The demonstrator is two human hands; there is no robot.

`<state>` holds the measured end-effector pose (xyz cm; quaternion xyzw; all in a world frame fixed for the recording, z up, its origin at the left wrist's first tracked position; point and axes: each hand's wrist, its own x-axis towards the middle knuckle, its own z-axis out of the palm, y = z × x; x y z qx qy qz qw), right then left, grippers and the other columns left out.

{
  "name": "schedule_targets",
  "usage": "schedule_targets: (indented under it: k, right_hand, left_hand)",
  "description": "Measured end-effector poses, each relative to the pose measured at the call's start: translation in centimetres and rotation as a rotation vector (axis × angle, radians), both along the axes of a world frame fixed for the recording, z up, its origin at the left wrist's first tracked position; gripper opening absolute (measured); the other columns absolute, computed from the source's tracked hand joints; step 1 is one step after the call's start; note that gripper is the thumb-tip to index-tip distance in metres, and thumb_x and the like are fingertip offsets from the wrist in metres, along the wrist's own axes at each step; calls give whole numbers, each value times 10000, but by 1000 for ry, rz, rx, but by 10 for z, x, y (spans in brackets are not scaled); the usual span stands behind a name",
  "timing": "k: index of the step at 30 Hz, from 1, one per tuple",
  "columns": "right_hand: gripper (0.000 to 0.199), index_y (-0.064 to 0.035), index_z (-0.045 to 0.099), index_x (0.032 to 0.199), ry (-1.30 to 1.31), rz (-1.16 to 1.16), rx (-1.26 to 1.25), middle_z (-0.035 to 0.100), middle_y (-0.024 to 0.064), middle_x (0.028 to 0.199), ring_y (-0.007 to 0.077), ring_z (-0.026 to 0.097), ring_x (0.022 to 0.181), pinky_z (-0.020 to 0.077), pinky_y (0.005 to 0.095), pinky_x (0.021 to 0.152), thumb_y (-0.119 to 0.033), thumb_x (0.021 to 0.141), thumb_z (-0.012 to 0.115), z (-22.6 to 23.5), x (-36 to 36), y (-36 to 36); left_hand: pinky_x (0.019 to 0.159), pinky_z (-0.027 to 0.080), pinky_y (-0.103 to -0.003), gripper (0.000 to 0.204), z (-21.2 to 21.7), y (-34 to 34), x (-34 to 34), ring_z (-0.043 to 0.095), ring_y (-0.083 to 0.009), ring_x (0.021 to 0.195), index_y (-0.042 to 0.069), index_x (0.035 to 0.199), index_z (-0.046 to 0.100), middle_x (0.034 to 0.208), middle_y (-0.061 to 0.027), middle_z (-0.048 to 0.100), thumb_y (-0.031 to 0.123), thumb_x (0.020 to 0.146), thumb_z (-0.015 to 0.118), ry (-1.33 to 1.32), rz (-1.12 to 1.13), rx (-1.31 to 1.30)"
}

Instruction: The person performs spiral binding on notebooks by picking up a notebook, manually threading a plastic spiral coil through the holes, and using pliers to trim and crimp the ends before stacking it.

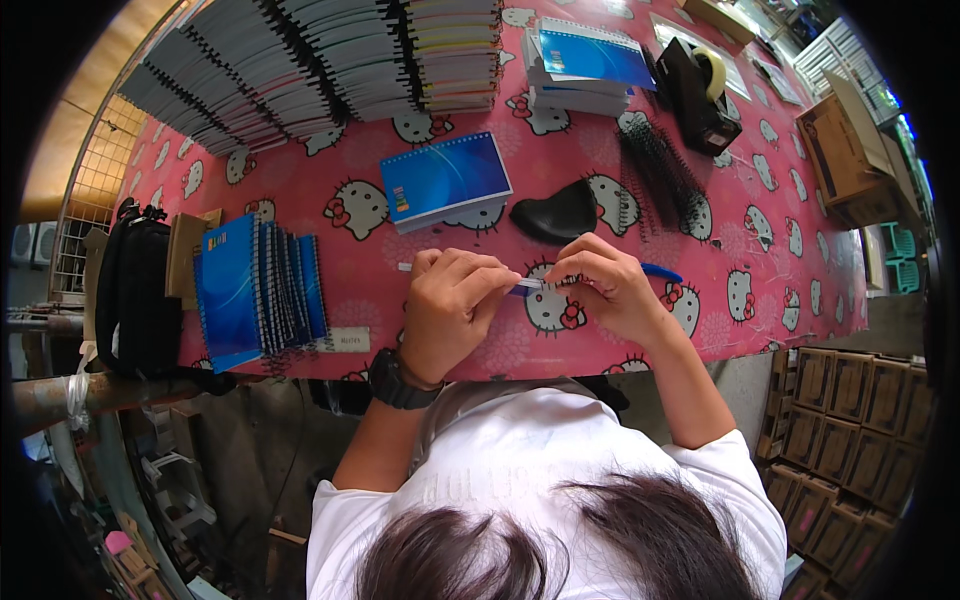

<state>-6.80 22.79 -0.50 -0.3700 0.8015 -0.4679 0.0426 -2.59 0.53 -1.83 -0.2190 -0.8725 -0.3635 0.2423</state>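
My left hand (455,300), with a black watch on its wrist, is closed with fingers curled and thumb and forefinger pinching a thin whitish strip (529,284) with some blue along its lower edge. My right hand (605,285) pinches at the strip's other side, where a bit of dark coil shows. What the right fingers grip is mostly hidden. A slim blue tapered piece (662,273) juts out beyond the right hand; whether it joins the strip, I cannot tell. Past my hands lie a small stack of blue-covered notebooks (446,178) and a black curved object (555,212).
Tall rows of coil-bound notebooks (330,60) fill the back left. Bound blue notebooks (260,290) and a black bag (135,290) are at left. Loose black coils (662,175), a tape dispenser (700,100) and a notebook stack (590,60) sit back right. A cardboard box (850,160) stands farther right.
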Motion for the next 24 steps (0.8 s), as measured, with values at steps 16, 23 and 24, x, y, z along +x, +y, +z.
schedule_targets:
  k: [16, 23, 24]
  right_hand:
    - [290, -17, 583, 1096, -60, -27, 87, 630, 124, 937, 293, 642, 797, 523, 369, 687, 9, 811, 632, 10, 0, -3]
    - [315, -43, 552, 1135, -188, -19, 18, 637, 126, 874, 287, 636, 790, 519, 370, 678, -98, 842, 654, 4, 3, -4]
    - [329, -48, 548, 1141, -237, -33, 13, 637, 125, 867, 285, 633, 785, 517, 371, 677, -128, 844, 663, 4, 1, -3]
  left_hand:
    - [777, 364, -337, 200, 12, 10, 1, 604, -161, 843, 141, 909, 674, 887, 14, 669, 90, 726, 734, -67, 107, -20]
    - [798, 352, -359, 306, -1, 18, 5, 585, -176, 852, 147, 1008, 654, 921, 18, 649, 236, 733, 752, -95, 53, -150]
    - [797, 352, -360, 292, -1, 18, 4, 584, -174, 852, 148, 998, 653, 917, 19, 648, 242, 738, 748, -97, 53, -172]
